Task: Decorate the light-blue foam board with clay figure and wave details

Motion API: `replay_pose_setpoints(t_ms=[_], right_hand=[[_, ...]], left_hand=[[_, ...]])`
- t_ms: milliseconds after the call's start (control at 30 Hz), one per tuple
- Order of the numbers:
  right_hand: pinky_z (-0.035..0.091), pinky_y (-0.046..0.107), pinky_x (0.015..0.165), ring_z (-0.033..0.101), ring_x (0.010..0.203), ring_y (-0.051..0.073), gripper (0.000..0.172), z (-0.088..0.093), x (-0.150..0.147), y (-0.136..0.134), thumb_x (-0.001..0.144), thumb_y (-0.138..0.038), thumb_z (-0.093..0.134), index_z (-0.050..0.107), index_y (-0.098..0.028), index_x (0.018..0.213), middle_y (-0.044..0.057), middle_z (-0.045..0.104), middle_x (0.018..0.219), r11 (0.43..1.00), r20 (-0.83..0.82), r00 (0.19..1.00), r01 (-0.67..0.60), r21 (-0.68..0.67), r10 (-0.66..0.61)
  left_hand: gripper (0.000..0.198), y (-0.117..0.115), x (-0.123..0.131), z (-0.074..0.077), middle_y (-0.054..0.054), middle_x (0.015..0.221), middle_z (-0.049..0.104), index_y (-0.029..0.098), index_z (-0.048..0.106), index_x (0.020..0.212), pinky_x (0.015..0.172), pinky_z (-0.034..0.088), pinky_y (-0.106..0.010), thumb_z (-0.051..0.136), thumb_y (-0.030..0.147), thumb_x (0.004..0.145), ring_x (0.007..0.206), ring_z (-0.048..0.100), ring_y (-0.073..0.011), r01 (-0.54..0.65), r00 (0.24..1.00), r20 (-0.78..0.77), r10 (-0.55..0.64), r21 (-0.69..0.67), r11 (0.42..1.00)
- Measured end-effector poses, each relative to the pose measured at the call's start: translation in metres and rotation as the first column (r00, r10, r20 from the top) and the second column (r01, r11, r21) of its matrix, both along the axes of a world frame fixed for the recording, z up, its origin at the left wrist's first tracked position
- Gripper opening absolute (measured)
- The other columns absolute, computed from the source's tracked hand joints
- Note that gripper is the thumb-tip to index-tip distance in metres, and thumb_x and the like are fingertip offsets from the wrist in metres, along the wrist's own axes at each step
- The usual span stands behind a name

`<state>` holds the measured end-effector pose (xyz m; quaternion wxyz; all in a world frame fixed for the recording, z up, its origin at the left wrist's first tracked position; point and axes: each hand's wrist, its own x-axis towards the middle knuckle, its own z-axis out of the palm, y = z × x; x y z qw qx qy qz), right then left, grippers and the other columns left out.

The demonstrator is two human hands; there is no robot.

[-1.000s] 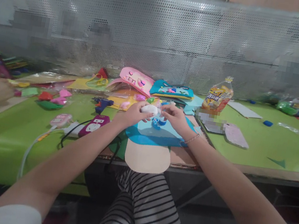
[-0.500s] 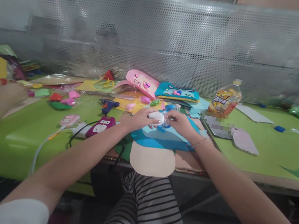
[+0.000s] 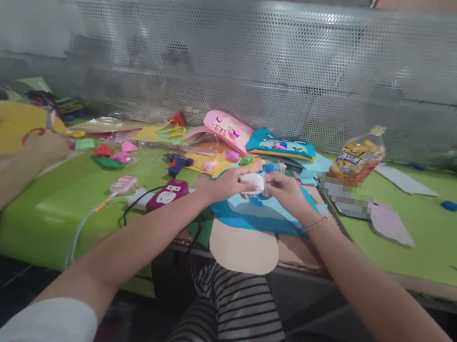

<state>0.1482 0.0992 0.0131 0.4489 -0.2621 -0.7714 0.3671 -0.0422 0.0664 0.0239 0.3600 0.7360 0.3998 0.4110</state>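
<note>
My left hand [image 3: 225,188] is closed around a soft-looking white lump of modelling clay [image 3: 253,182]. Close against it, my right hand [image 3: 289,192] pinches a clear plastic wrapper [image 3: 268,187] at the lump's right side. Beneath both hands lies a blue cut-out sheet [image 3: 262,219] with a lighter blue shape on it. A cream rounded piece [image 3: 243,249] sticks out from under that sheet over the table's front edge. Behind my hands are small wrapped clay lumps, among them a green one [image 3: 246,160]. My fingers partly cover the white lump.
At left, another person's hand [image 3: 46,149] holds red-handled scissors [image 3: 34,134] at a yellow sheet [image 3: 2,125]. A glue gun [image 3: 177,163], purple box [image 3: 169,195] and cables lie left of me. A snack bag [image 3: 359,156] and pink phone-like slab [image 3: 391,223] are on the right.
The whole view has shifted, so things appear farther right. My hands keep nearly the same hold on the lump and wrapper. The other person's scissors and yellow sheet have come closer together.
</note>
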Motion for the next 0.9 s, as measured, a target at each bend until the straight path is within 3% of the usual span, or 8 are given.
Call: replay_pose_setpoints(t_ms=[133,400,600,700,900], right_hand=[[0.048,0.026,0.052,0.053,0.060,0.011,0.018,-0.001,0.002,0.004,0.068,-0.036,0.067,0.067,-0.019,0.076,0.001,0.059,0.079,0.999,-0.057,0.997,-0.044,-0.021,0.043],[0.051,0.026,0.057,0.058,0.068,0.013,0.023,0.001,0.008,0.005,0.068,-0.036,0.068,0.068,-0.019,0.083,0.003,0.061,0.086,0.997,-0.001,0.997,-0.078,-0.025,0.078],[0.047,0.026,0.060,0.055,0.070,0.014,0.020,-0.004,0.004,0.002,0.073,-0.037,0.062,0.063,-0.018,0.080,0.003,0.059,0.084,0.986,0.129,0.990,0.041,0.161,-0.062],[0.043,0.025,0.059,0.052,0.066,0.012,0.019,-0.007,0.004,0.000,0.077,-0.036,0.057,0.058,-0.018,0.081,0.002,0.056,0.081,0.965,0.199,0.976,0.040,0.258,-0.093],[0.039,0.024,0.057,0.047,0.062,0.012,0.006,-0.004,0.003,-0.005,0.074,-0.023,0.052,0.048,-0.019,0.073,-0.001,0.048,0.070,0.920,0.296,0.939,0.047,0.390,-0.173]], left_hand=[[0.043,0.005,-0.001,-0.001,-0.003,0.078,0.063,0.011,0.060,0.096,0.054,0.055,-0.027,0.073,0.038,0.066,0.060,0.062,-0.0134,-0.041,0.998,0.052,0.042,-0.023,0.999],[0.043,0.002,0.000,0.004,-0.004,0.083,0.063,0.011,0.060,0.099,0.054,0.054,-0.025,0.074,0.034,0.066,0.060,0.061,-0.0108,-0.025,0.996,0.089,0.028,-0.030,0.999],[0.035,-0.006,0.002,0.006,-0.001,0.076,0.063,0.012,0.061,0.095,0.053,0.050,-0.022,0.071,0.034,0.070,0.056,0.060,-0.0107,-0.099,0.993,-0.063,0.098,-0.018,0.995],[0.031,-0.007,0.002,0.006,-0.001,0.073,0.063,0.012,0.062,0.091,0.053,0.049,-0.022,0.069,0.035,0.071,0.058,0.061,-0.0125,-0.102,0.986,-0.132,0.101,0.001,0.995],[0.032,0.002,-0.002,-0.002,-0.001,0.075,0.064,0.014,0.061,0.091,0.056,0.051,-0.024,0.067,0.037,0.071,0.060,0.063,-0.0139,-0.059,0.989,-0.134,0.060,0.013,0.998]])
